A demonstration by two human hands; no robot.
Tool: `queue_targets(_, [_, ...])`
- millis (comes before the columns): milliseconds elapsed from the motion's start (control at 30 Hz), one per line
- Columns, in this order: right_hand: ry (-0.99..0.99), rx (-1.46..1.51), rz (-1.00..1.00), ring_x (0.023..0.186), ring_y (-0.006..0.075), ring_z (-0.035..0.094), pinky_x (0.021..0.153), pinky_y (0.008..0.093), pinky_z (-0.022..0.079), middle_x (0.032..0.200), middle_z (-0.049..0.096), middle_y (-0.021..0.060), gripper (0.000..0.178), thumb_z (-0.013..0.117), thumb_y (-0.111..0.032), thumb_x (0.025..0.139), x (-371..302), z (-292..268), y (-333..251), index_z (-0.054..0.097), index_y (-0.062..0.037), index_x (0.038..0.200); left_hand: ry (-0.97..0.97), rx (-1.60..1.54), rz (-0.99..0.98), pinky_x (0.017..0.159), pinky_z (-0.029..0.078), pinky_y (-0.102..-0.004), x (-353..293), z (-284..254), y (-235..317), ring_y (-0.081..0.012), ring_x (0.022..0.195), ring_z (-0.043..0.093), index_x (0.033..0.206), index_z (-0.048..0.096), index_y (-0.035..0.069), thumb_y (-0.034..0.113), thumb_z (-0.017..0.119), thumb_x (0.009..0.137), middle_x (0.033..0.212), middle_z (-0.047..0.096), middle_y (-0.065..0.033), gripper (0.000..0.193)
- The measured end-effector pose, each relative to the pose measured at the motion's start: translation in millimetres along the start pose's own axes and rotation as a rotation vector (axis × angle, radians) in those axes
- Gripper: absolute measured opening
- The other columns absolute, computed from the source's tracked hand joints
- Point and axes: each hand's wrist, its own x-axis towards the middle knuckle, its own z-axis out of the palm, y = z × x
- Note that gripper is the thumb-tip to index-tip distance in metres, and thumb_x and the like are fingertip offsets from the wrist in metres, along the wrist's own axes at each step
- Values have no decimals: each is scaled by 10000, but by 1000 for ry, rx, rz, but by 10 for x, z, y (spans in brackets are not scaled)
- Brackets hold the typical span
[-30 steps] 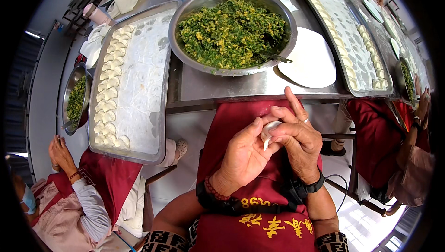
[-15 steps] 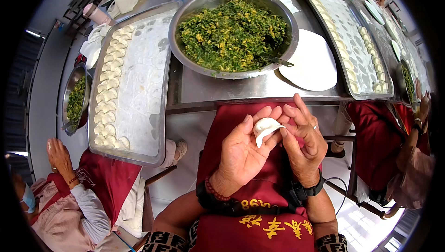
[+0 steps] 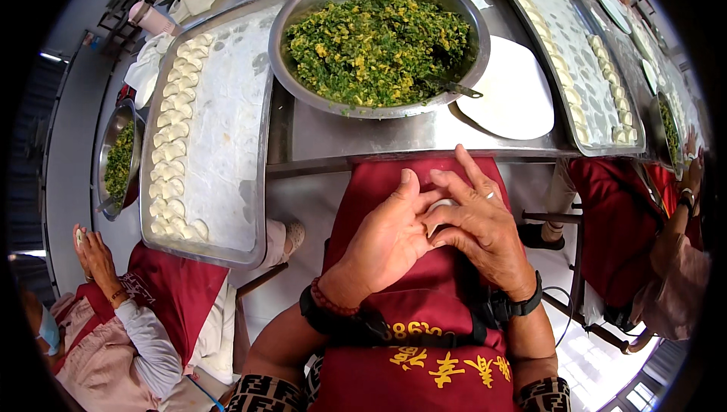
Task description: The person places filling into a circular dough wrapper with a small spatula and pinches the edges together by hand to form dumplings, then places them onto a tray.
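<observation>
In front of my maroon apron, my left hand [image 3: 384, 236] and my right hand [image 3: 485, 226] meet around a white dumpling [image 3: 442, 204]. Only a little of its pale dough shows between the fingers; the rest is covered. My left hand cradles it from the side, thumb raised and palm turned up. The right thumb and index finger pinch at its edge, while the other right fingers arch over it. Beyond my hands, on the table, stands a large steel bowl [image 3: 288, 82] of chopped green and yellow filling [image 3: 375, 45]. A utensil handle [image 3: 463, 90] sticks out of it.
To the left, a metal tray [image 3: 227, 139] holds a column of dumplings [image 3: 173, 130]. A white plate [image 3: 516, 98] lies beside the bowl. Another tray [image 3: 579, 71] with dumplings sits at right. Co-workers sit on both sides; the left one's hand [image 3: 97, 257] holds something pale.
My right hand has moved left over the dumpling, which was in plain view and is now mostly hidden. My left fingers have curled in. The view has shifted slightly.
</observation>
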Motion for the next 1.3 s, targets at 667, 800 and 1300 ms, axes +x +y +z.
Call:
queue_targets(667, [193,311,142,1202,308,598,982,396,446,1086,717,81,103,690,-50,844,-149,-59,226,744,-89,923,5,2,-130,1148,275,-507,181,107,12,-268,1284,464,1451,315,-55,635,300,991,1380,475,-168,830])
queue_targets(800, [254,393,142,1137,283,636,942,378,465,1053,722,79,113,666,-37,870,-121,-167,266,735,-67,954,49,-6,-114,1171,226,-559,282,220,35,-340,1382,354,1494,172,-79,606,292,1003,1485,339,-220,851])
queue_targets(1300, [405,613,580,860,124,667,743,251,567,1014,713,91,161,691,-73,893,220,-1820,1088,718,16,1026,327,672,315,869,550,-418,884,260,74,-313,939,675,1190,573,-74,260,447,1044,1077,663,-228,385])
